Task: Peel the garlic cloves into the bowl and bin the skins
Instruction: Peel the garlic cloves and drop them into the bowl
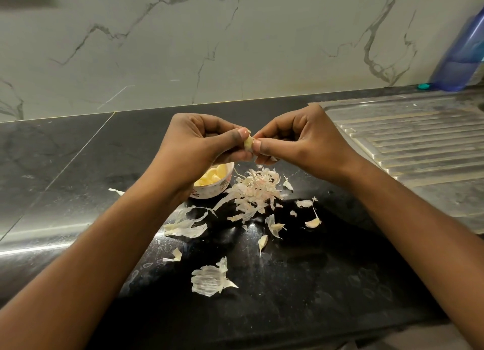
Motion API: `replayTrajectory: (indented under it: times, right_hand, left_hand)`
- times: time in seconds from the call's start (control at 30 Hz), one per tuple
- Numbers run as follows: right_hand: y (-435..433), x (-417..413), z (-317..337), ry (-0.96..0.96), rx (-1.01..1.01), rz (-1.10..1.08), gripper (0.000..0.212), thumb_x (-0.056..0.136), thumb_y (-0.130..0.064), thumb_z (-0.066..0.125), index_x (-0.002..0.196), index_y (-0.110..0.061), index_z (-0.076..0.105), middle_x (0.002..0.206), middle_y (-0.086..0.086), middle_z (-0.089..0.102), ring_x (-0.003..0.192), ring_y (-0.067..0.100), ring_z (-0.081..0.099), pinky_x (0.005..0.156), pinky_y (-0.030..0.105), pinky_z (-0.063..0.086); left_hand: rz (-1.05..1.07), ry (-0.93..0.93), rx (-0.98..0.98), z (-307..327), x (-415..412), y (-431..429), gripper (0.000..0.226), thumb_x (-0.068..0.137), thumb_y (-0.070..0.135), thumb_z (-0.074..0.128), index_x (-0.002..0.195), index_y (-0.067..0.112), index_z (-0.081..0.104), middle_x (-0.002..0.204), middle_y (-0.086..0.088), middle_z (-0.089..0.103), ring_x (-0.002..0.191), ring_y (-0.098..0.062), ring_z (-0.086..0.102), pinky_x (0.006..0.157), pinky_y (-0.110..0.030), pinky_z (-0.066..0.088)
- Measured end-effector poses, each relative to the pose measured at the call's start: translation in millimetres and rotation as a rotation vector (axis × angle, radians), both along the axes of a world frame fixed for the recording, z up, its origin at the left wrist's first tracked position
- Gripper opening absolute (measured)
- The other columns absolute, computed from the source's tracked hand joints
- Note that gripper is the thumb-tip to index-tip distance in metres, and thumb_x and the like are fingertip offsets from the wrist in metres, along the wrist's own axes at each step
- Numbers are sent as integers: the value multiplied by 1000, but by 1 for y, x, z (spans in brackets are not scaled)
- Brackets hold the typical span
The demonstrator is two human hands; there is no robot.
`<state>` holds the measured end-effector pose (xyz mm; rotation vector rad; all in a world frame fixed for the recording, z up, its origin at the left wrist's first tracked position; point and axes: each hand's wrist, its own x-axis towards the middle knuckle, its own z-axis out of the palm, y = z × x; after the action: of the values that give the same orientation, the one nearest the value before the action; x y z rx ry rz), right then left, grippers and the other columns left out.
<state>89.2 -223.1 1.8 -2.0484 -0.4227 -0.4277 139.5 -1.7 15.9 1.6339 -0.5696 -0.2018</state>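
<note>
As the head view shows it: peeling is well on, but nothing has been binned.
Left hand (204,142): above the bowl, fingers curled, thumb and fingertips pinching the held clove (248,143).
Right hand (301,140): up and right of the bowl, also curled, thumb and forefinger nipping the same clove, I'd say at its skin.
Bowl (209,193): on the dark counter (327,284), partly hidden under the left wrist.
Done: several bare yellow peeled cloves (212,177) lie in the bowl.
Left to peel: the held one, plus what look like two loose cloves (313,222) right of the bowl and nearer the person; I can't be sure they are whole.
Left to bin: a skin heap (255,189) just right of the bowl, and a big husk (209,279) well in front of it.
Bin: not in sight.
Around: draining board (406,140) well right of the bowl, blue bottle (461,53) beyond it.
In the way: only the scattered skins themselves.
</note>
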Motion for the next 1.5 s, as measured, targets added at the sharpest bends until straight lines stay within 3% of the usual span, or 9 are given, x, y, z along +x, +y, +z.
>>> replayTrajectory:
  times: [0.47,0.73,0.9,1.13,1.27,1.5]
  right_hand:
    - [-2,1,1,-23,-86,18,14,93,-14,81,99,-2,82,84,3,81,73,19,80,68,27,64]
    - [-1,1,0,-52,-73,14,16,92,-16,81,96,0,82,81,5,80,69,20,79,66,28,64]
    - [0,1,0,-63,-55,-6,16,92,-16,82,96,-1,82,80,5,80,69,19,79,65,27,64]
    - [0,3,2,-79,33,-82,10,95,-9,78,96,0,81,79,9,80,67,21,79,64,29,64]
    - [1,3,1,-79,27,-85,10,96,-10,78,96,-1,81,79,8,80,67,21,78,64,29,64]
    - [2,3,0,-81,26,-93,9,96,-9,77,94,-2,81,79,7,79,67,20,78,64,26,63]
  left_hand:
    - [-8,-98,58,-1,-2,0,12,91,8,76,100,1,78,89,-14,81,83,-28,81,76,-30,66]
    - [-13,-78,48,-2,-3,-2,15,90,9,76,101,0,78,91,-15,81,86,-32,80,81,-36,66]
    - [-31,-30,15,1,-5,-3,11,89,8,76,98,3,77,90,-15,81,84,-27,81,75,-26,65]
    - [-69,122,-85,6,-3,-1,22,85,2,73,106,-4,74,99,-20,80,92,-33,80,81,-30,65]
    - [-99,83,-44,4,-4,-1,32,82,13,76,111,-1,75,101,-18,80,95,-33,79,85,-35,65]
    - [-89,9,-13,2,-3,1,23,83,7,77,104,-1,76,96,-18,80,91,-32,80,83,-33,66]
